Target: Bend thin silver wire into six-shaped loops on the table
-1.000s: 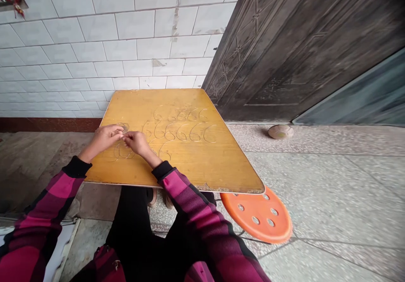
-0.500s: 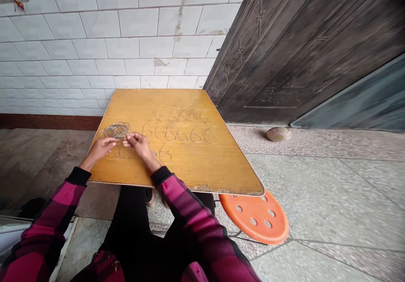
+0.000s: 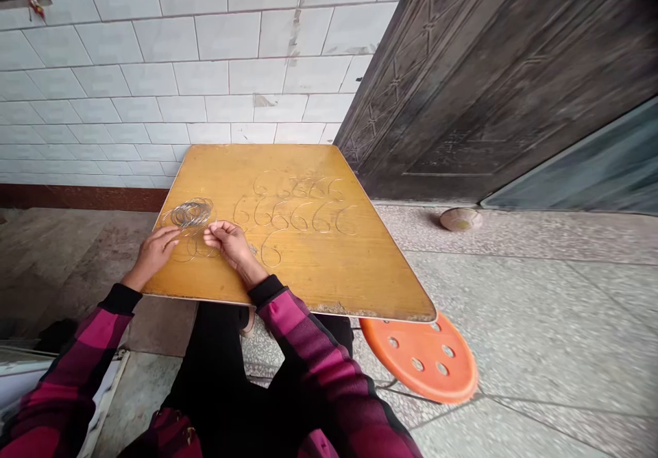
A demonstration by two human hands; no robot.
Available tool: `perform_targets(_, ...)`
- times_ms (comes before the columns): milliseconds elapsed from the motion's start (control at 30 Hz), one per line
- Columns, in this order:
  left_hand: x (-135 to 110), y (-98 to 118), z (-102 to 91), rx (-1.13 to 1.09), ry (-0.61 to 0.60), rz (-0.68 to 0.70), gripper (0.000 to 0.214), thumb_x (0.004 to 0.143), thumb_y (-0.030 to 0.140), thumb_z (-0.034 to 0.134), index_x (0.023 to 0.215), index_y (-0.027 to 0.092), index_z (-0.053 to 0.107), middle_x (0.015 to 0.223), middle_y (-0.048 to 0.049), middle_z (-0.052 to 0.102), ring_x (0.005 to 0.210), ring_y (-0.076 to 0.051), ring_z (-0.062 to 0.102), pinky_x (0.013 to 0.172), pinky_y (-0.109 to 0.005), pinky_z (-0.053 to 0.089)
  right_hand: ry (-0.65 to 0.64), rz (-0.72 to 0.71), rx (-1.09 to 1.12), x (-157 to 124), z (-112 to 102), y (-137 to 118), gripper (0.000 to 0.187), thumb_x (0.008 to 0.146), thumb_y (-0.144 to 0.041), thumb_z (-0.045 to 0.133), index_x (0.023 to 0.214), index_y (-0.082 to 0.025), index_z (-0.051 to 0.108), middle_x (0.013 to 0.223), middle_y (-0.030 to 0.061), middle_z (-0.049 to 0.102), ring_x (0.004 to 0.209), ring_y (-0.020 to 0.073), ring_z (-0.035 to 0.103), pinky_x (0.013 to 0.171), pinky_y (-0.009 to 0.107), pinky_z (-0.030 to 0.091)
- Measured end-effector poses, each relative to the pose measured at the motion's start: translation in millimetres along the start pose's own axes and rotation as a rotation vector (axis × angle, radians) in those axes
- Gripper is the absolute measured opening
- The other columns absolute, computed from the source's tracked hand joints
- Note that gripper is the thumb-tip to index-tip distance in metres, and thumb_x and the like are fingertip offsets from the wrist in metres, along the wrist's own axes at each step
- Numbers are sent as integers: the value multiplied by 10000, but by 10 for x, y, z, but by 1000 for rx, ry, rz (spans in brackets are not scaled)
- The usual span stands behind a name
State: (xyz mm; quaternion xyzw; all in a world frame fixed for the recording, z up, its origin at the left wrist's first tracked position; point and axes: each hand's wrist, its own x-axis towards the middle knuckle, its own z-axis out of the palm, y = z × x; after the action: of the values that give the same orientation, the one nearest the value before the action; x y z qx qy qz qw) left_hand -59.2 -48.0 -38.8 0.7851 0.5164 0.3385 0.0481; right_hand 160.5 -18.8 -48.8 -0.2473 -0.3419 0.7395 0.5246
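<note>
A tangled pile of thin, shiny curved wires [image 3: 191, 212] lies on the left part of the yellow wooden table [image 3: 329, 273]. My left hand [image 3: 155, 254] rests at the near side of the pile, its fingers stretched forward and touching or just beside the wires. To the right, my right hand [image 3: 229, 243] is closed in a pinch at the pile's edge, on what looks like a thin wire. Several single wires bent like a figure six are laid out in rows across the middle; one such wire [image 3: 271, 249] sits nearest me.
White wall tiles [image 3: 149, 77] rise behind the table. A dark carved door [image 3: 452, 101] stands at the back right. An orange stool [image 3: 421, 358] with holes is tucked by the near right corner. A roundish stone-like object [image 3: 461, 219] lies on the floor.
My left hand has drawn back slightly toward me and left, away from the right hand's fingers. The right hand stays pinched in nearly the same spot. The view has shifted slightly.
</note>
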Motion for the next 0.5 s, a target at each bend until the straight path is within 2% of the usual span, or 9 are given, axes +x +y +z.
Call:
perform_targets(100, 23, 10, -41, -154, -43, -53, 341, 753, 171, 517, 1051, 172, 680, 1163, -113, 609, 879, -192, 617, 752, -330, 514, -29, -42, -60, -16, -13, 29, 357, 613, -428, 809, 773, -152, 649, 720, 5, 685, 610, 93, 650, 611, 218, 553)
perform_targets(200, 139, 79, -50, -384, -29, -216, 351, 719, 210, 565, 1050, 161, 671, 1087, -105, 621, 666, -127, 578, 565, -258, 462, -45, -71, -110, -23, -8, 49, 394, 587, -469, 807, 766, -155, 649, 714, 0, 680, 609, 96, 647, 608, 228, 546)
perform_targets(300, 293, 204, 4, -553, -12, -427, 396, 701, 307, 656, 1067, 154, 649, 1020, -99, 665, 594, -112, 553, 500, -238, 409, -65, -85, -154, -23, 1, 60, 409, 595, -497, 792, 771, -160, 643, 716, -3, 671, 614, 101, 641, 617, 244, 541)
perform_targets(367, 379, 288, 56, -687, 3, -517, 386, 675, 346, 693, 1001, 142, 660, 958, -99, 690, 577, -113, 551, 491, -235, 396, -87, -93, -196, -36, 3, 52, 413, 611, -512, 778, 780, -162, 638, 715, -2, 662, 614, 105, 634, 620, 256, 537)
perform_targets(433, 437, 365, 90, -780, 49, -537, 325, 658, 355, 714, 891, 131, 678, 829, -78, 698, 557, -107, 535, 501, -235, 399, -108, -117, -265, -81, -5, 9, 397, 655, -521, 748, 798, -167, 638, 709, -3, 652, 619, 111, 627, 624, 267, 535)
perform_targets(500, 474, 448, 92, -825, 121, -510, 281, 651, 348, 730, 820, 129, 687, 767, -60, 686, 584, -113, 544, 528, -240, 419, -115, -206, -398, -173, -28, -87, 344, 735, -507, 694, 818, -175, 651, 698, -1, 645, 627, 119, 622, 628, 274, 531)
